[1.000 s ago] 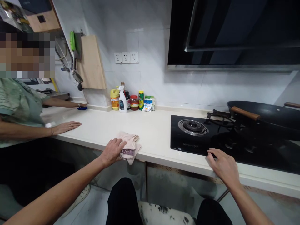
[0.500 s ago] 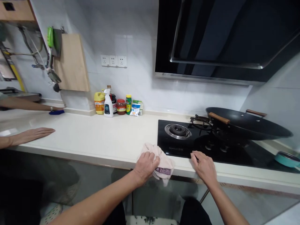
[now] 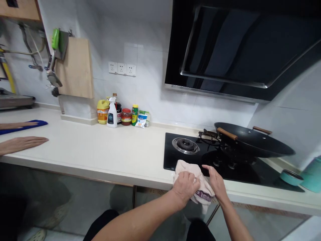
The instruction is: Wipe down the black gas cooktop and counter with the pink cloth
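My left hand (image 3: 185,186) is closed around a pale pink cloth (image 3: 187,166) with a purple patch. The cloth lies across the counter's front edge, by the near side of the black gas stove (image 3: 173,159), and part of it hangs down. Just right of the cloth is my right hand (image 3: 217,183), fingers stretched out and apart, holding nothing. Its fingertips are by the front of the stove; whether they touch the cloth or the glass I cannot tell.
A black wok (image 3: 253,140) with wooden handles sits on the stove's right burner, near a teal pot (image 3: 291,177). Bottles and a spray bottle (image 3: 112,113) line the wall. At left, another person's hand (image 3: 23,144) rests flat beside a blue cloth (image 3: 35,124). A range hood (image 3: 225,50) hangs overhead.
My left hand and the cloth have moved right along the counter's edge, close to my right hand. My right hand's fingers have straightened. The other person's blue cloth has come nearer.
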{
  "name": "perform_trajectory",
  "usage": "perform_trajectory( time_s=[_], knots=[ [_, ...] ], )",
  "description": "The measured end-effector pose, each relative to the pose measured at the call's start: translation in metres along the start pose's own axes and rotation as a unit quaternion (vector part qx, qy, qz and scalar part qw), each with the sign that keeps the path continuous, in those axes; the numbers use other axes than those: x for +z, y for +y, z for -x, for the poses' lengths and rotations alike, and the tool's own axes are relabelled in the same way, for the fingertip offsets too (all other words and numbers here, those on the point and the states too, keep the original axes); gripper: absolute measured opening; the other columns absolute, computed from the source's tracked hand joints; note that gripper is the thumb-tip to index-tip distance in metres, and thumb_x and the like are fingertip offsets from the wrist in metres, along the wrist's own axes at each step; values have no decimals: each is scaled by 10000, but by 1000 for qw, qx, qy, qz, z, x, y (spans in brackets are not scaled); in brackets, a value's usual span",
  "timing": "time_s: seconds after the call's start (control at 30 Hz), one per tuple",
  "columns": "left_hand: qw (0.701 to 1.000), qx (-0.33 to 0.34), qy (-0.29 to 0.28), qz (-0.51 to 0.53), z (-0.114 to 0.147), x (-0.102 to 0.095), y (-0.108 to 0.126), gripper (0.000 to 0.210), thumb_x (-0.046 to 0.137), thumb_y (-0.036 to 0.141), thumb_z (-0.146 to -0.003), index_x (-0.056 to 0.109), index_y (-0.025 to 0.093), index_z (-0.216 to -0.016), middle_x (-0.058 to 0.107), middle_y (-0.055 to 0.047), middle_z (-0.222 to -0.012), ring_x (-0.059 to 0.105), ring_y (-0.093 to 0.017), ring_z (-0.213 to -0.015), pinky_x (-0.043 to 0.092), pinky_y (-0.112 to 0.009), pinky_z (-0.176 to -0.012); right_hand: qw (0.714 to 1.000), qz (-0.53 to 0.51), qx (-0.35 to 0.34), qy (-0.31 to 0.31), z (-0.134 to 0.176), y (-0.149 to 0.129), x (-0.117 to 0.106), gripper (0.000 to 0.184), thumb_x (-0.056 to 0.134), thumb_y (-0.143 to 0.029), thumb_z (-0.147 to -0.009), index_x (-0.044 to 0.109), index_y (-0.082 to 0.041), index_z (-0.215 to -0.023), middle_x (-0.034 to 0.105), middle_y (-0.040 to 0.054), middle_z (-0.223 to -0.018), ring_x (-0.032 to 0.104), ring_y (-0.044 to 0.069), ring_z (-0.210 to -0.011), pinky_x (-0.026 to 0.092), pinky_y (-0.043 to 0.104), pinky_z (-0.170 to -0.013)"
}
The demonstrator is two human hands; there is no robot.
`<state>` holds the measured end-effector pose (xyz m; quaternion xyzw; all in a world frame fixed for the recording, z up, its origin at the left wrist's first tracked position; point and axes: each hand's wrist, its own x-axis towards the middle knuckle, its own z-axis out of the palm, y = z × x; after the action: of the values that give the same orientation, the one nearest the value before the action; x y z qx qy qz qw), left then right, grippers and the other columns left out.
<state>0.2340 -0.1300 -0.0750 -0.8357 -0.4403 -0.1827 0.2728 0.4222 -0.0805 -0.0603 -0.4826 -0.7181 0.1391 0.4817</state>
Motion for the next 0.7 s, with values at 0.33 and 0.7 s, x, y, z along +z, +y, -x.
perform_trajectory(
  time_s=[0.33,0.7],
  knots=[
    [999,6,-26,27,3,-3,-5,300,452,211,-1004,543,169,-1287,636,-138,-969,596,-271,-873,437,-415,-690,989,7,-144,-37,40,-46,3,471,598,-438,-920,568,-248,-1350,542,127,-1422,527,286,-1328,442,478,-1113],
    [999,32,-30,-8,72,-32,-78,302,564,170,-929,602,212,-1225,655,-131,-1068,575,-282,-934,480,-426,-768,960,162,-220,-67,71,-82,104,1138,902,-214,-613,275,-265,-1561,488,192,-1476,468,395,-1370,408,611,-1096]
  ],
)
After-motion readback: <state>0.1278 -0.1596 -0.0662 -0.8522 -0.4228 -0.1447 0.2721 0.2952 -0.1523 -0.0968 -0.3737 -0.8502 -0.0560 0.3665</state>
